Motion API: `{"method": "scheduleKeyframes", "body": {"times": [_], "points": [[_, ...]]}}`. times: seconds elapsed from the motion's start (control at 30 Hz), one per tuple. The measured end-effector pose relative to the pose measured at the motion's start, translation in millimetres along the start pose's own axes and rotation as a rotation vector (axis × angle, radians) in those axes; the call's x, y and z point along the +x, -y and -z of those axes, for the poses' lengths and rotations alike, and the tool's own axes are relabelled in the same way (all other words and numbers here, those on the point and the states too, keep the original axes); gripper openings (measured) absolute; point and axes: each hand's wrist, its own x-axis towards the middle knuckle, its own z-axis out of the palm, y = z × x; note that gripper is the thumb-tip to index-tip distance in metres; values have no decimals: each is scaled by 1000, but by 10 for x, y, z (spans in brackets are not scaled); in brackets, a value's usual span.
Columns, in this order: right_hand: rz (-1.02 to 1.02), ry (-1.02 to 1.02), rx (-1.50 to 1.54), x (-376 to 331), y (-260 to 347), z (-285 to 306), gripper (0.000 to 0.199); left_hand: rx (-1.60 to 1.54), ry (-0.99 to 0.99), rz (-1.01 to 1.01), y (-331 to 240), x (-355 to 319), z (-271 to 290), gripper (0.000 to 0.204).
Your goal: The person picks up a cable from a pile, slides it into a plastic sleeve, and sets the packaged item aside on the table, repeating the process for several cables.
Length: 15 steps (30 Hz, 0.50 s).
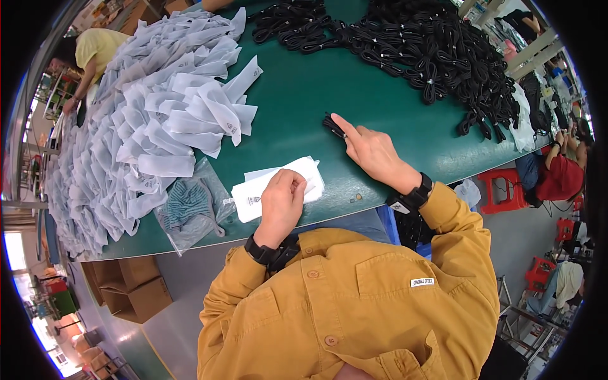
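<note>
Head view: black cable bundle [333, 127] in the right hand [373, 152]

Pinched in the fingers over the green table [291, 95], index stretched out along it (thumb hidden, so can't tell its spot). Down and to the left, at a stack of white pouches [247, 206], left hand [282, 202] with thumb and fingertips pressed together; can't tell if pinching a pouch. Beside that, a clear plastic bag [177, 239] around a teal striped item [189, 202]. Farther out, a massive heap of pale pouches [183, 95] left, loads of coiled black cables [437, 50] right.
</note>
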Motion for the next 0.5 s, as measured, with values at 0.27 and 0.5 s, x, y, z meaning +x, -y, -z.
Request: {"method": "scheduleKeyframes", "body": {"times": [0.27, 0.5], "points": [[-107, 32, 183, -14, -134, -41, 51, -86, -8, 11, -46, 17, 11, 9], [-26, -53, 449, -126, 101, 132, 47, -122, -3, 120, -33, 25, 12, 8]]}}
